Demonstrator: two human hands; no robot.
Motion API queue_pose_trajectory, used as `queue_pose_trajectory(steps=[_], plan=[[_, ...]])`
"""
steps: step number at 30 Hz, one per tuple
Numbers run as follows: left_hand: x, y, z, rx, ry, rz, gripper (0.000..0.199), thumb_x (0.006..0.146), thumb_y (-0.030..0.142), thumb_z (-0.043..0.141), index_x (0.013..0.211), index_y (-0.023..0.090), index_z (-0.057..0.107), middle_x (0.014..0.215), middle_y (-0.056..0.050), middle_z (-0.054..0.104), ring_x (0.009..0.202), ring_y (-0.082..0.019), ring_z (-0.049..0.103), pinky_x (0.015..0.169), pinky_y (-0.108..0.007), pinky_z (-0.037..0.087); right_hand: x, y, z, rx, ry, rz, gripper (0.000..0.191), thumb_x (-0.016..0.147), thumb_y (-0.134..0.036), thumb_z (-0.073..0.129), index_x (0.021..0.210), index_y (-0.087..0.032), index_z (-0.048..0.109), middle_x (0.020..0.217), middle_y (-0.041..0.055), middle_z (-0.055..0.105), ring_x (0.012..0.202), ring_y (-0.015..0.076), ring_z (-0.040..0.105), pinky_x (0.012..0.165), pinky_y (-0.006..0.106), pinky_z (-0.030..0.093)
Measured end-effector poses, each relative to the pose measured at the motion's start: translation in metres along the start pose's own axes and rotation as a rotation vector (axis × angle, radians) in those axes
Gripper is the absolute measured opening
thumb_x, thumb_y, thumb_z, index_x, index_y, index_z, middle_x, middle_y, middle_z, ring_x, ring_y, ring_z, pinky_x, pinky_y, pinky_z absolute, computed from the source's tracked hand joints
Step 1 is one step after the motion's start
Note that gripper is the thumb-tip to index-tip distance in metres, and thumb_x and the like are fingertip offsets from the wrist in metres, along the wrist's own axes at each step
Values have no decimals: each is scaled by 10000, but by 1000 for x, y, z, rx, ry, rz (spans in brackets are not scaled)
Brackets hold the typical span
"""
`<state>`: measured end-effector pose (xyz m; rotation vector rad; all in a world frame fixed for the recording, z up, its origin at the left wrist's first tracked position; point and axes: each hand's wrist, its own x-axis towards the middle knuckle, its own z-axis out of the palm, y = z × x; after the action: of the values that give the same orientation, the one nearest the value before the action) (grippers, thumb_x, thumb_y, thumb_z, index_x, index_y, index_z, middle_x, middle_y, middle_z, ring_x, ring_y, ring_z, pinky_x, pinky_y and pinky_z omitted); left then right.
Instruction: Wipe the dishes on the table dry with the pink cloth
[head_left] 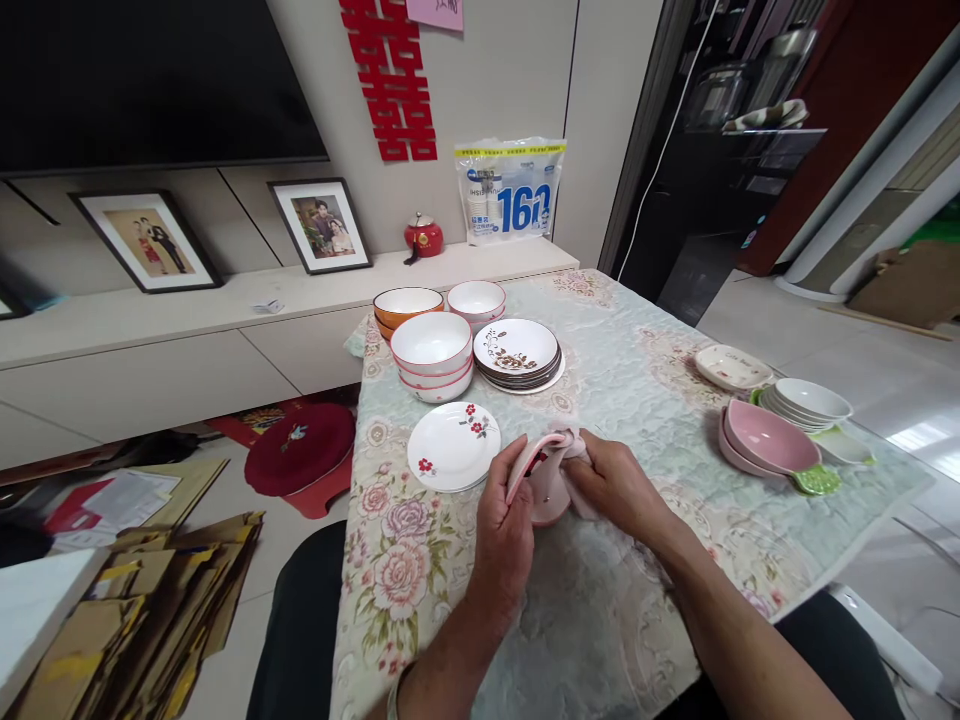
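Note:
My left hand [504, 520] is wrapped round the rim of a pale pink dish [550, 495], held tilted above the near part of the table. A dark and red pattern shows on its inner side; its full shape is partly hidden by my fingers. My right hand [616, 485] grips a pale pink cloth [576, 446], which is pressed against the dish's far right rim. Just left of the dish lies a white plate [450, 450] with red flowers. Behind it stand stacked white bowls [431, 345] with pink rims and a pile of dark-edged plates [516, 345] with brown flowers.
A floral cloth [405, 570] covers the table. Orange bowls [405, 303] and another pink-rimmed bowl [477, 298] stand at its back left. Toward the right edge are pink bowls [772, 437], small white bowls [814, 398] and an oblong dish [733, 367]. A red stool [301, 450] stands left.

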<state>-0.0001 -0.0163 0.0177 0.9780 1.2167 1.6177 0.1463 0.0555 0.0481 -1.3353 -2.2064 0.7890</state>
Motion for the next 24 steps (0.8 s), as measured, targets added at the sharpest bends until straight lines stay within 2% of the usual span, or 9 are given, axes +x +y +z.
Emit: queue_pose_trajectory(steps=[4, 6, 8, 12, 15, 19, 22, 24], plan=[[0, 5, 3, 104, -93, -57, 301, 866, 221, 566, 1162, 224, 624, 1166, -59, 670, 1070, -217, 605, 955, -341, 451, -7, -11, -8, -332, 79, -195, 205, 884, -137, 398, 930, -174, 594, 866, 61, 600, 746, 179, 567, 649, 266, 369], [0, 6, 5, 110, -102, -54, 254, 885, 224, 524, 1116, 218, 629, 1083, -56, 683, 968, -203, 620, 883, -332, 478, -9, -16, -9, -377, 74, -264, 250, 902, -137, 385, 1023, -180, 600, 914, 78, 603, 816, 193, 589, 676, 267, 384], [-2, 8, 7, 88, -62, -42, 220, 876, 208, 510, 1055, 209, 638, 1018, -52, 689, 912, -192, 618, 833, -316, 487, -10, -20, -8, -373, 72, -251, 240, 903, -144, 392, 1028, -179, 594, 922, 84, 610, 833, 199, 598, 682, 268, 386], [-3, 10, 9, 20, 44, -48, 286, 797, 123, 506, 1030, 199, 654, 1018, -48, 701, 928, -191, 627, 821, -303, 493, -5, -20, 0, -259, 50, -49, 143, 896, -187, 425, 919, -183, 565, 895, 66, 642, 766, 189, 598, 654, 267, 366], [-2, 5, 6, -35, 106, -44, 353, 778, 119, 503, 1096, 197, 637, 1098, -61, 695, 997, -211, 633, 857, -327, 501, -1, -15, 4, -125, -40, 74, 121, 894, -219, 433, 892, -187, 550, 838, 47, 664, 729, 182, 594, 638, 261, 363], [-1, -1, 5, -156, 130, -65, 380, 783, 163, 541, 1154, 199, 616, 1156, -74, 683, 1056, -235, 629, 921, -368, 488, 1, -5, -2, 108, -191, 28, 173, 908, -234, 422, 876, -181, 583, 907, 45, 687, 816, 189, 607, 698, 263, 405], [-1, 3, 10, -292, 100, -168, 382, 766, 175, 585, 1145, 188, 632, 1165, -82, 690, 1092, -253, 623, 934, -372, 486, -1, 5, -16, 246, -362, -13, 211, 921, -303, 459, 880, -178, 625, 895, 24, 688, 815, 192, 604, 713, 269, 431], [0, 8, 13, -381, 110, -245, 414, 738, 165, 615, 1151, 185, 631, 1132, -78, 707, 1072, -251, 638, 928, -371, 492, -2, 10, -25, 312, -385, -8, 239, 923, -360, 485, 903, -178, 639, 912, 21, 688, 830, 199, 606, 730, 278, 446]])
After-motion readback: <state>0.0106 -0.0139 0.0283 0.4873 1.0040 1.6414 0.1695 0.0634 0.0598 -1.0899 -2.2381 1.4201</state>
